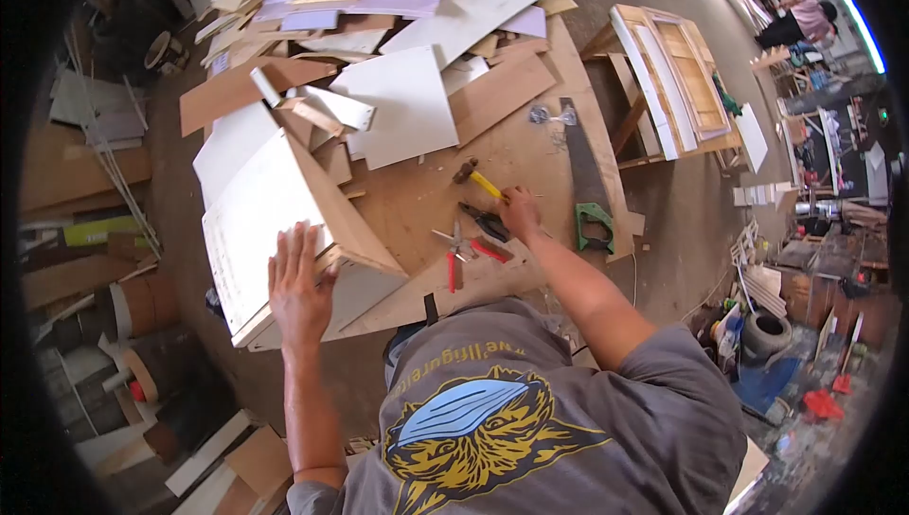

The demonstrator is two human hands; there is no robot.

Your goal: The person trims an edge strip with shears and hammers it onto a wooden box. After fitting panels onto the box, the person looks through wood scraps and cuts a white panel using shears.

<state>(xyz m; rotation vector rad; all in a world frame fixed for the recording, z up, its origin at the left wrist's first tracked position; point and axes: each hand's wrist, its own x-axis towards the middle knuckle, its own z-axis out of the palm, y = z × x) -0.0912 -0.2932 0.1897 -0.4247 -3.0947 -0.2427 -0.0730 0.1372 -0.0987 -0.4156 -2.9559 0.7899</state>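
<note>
My left hand lies flat with its fingers spread on the white face of a wooden box-like piece at the table's near left. My right hand is closed round the yellow handle of a hammer, whose head points up and left over the wooden table. Just left of that hand lie black-handled pliers. Nearer to me, red-handled pliers rest open on the tabletop.
Wood offcuts and white boards pile up at the table's far side. A green-handled saw lies at the right edge. Beyond stands a wooden frame. Another person is at the far right. Boards cover the floor at left.
</note>
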